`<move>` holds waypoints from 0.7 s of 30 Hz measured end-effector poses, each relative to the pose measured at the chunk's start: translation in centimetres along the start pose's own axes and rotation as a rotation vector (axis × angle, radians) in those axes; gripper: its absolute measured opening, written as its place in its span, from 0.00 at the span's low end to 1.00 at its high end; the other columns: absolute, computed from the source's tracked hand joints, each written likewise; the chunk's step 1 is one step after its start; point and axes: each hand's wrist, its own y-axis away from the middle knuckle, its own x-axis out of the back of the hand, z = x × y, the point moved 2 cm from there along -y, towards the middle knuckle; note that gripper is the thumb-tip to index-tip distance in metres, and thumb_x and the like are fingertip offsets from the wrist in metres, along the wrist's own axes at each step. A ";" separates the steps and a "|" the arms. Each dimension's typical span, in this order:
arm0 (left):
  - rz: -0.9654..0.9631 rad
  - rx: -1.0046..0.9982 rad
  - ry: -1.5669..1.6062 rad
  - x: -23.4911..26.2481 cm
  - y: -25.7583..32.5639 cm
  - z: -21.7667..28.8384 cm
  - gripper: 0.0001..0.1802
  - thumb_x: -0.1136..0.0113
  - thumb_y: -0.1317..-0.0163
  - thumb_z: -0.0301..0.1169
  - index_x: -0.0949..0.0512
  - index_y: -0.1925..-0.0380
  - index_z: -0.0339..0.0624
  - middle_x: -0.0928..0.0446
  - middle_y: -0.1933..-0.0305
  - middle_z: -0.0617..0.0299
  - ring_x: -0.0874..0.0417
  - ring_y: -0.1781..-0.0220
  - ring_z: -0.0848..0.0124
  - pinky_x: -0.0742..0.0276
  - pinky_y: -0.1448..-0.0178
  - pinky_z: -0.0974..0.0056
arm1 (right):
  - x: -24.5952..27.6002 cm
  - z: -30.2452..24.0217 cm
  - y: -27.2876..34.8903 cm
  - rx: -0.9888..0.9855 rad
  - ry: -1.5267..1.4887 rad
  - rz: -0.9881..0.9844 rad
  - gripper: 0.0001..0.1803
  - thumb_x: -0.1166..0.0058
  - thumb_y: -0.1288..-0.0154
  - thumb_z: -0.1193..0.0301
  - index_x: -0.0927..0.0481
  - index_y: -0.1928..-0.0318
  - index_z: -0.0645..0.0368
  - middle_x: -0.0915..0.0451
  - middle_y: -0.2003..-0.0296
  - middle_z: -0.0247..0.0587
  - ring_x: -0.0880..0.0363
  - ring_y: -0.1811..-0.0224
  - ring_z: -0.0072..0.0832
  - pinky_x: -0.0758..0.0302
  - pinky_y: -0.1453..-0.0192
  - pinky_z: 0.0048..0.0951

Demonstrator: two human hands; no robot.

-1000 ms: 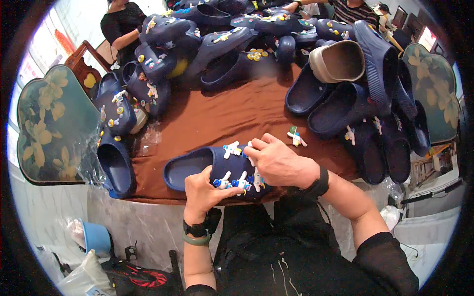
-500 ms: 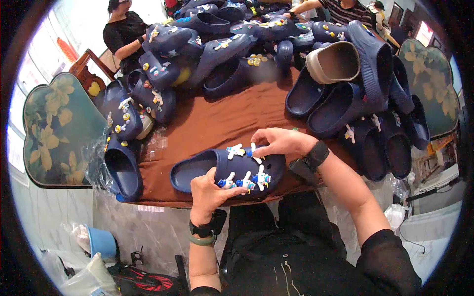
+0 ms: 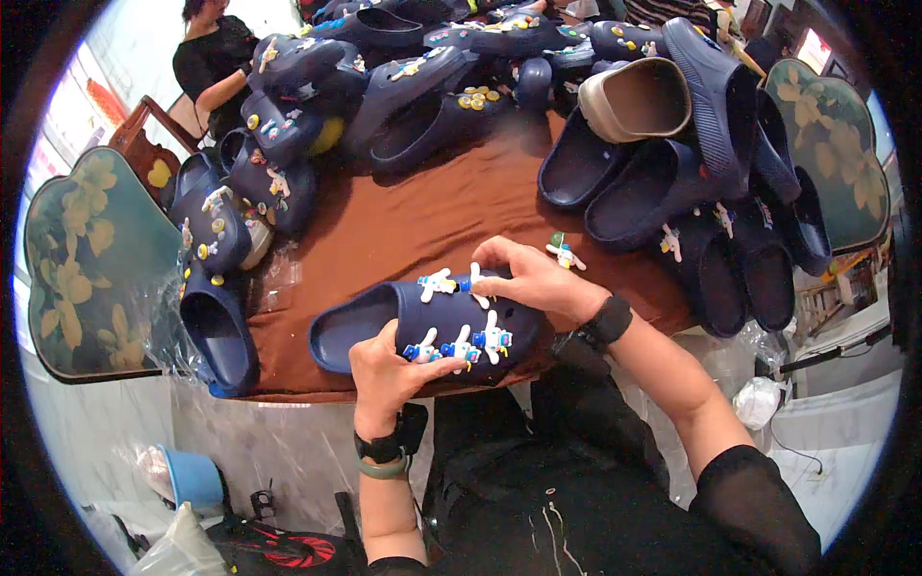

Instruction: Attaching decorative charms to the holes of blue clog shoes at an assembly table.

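2 hands [image 3: 459,326] around navy clog [image 3: 423,322]

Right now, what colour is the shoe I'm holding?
Dark navy blue shoe, seen in the head view.

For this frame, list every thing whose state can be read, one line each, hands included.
Left hand: grips the near edge of the navy foam clog, thumb by the charms.
Right hand: fingers pressing a small white figure charm onto the clog's top.
Navy foam clog: lying on its side at the table edge, several charms fitted.
Loose white-and-green charm: lying on the brown tablecloth.
Beige clog: tipped, opening showing, atop the pile.
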 end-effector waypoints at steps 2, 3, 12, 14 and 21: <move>-0.016 0.030 -0.014 0.3 0.0 0.6 0.33 0.15 0.68 0.48 0.17 0.67 0.36 0.15 0.74 0.54 0.13 0.73 0.63 0.19 0.67 0.63 | -0.8 -0.3 0.7 0.213 -0.203 0.276 0.22 0.35 0.39 0.69 0.25 0.47 0.63 0.22 0.50 0.41 0.24 0.46 0.28 0.28 0.41 0.32; -0.018 0.019 -0.014 0.3 0.0 0.8 0.33 0.15 0.68 0.47 0.17 0.66 0.36 0.15 0.73 0.54 0.12 0.73 0.63 0.18 0.66 0.63 | -0.7 -0.4 1.5 0.247 -0.142 0.347 0.20 0.34 0.40 0.72 0.22 0.49 0.62 0.22 0.48 0.41 0.24 0.44 0.33 0.28 0.39 0.35; 0.027 -0.034 -0.094 0.5 0.0 2.1 0.32 0.15 0.67 0.45 0.18 0.66 0.34 0.15 0.72 0.53 0.12 0.72 0.63 0.18 0.64 0.63 | 3.8 1.5 6.2 0.454 0.320 0.643 0.09 0.40 0.36 0.72 0.18 0.58 0.63 0.19 0.57 0.49 0.20 0.51 0.44 0.24 0.45 0.38; 0.026 0.019 -0.111 0.7 0.2 1.8 0.32 0.15 0.67 0.45 0.19 0.68 0.33 0.15 0.73 0.53 0.13 0.73 0.63 0.19 0.65 0.63 | 5.5 3.7 7.8 0.295 0.259 0.712 0.08 0.40 0.36 0.73 0.17 0.58 0.63 0.19 0.58 0.49 0.19 0.55 0.43 0.22 0.49 0.36; -0.056 0.121 -0.051 0.4 -0.1 1.7 0.34 0.15 0.68 0.37 0.19 0.61 0.31 0.14 0.65 0.53 0.14 0.66 0.68 0.19 0.57 0.62 | 4.3 6.9 8.2 0.253 0.318 0.814 0.11 0.37 0.39 0.72 0.17 0.56 0.59 0.19 0.56 0.46 0.19 0.57 0.43 0.21 0.52 0.36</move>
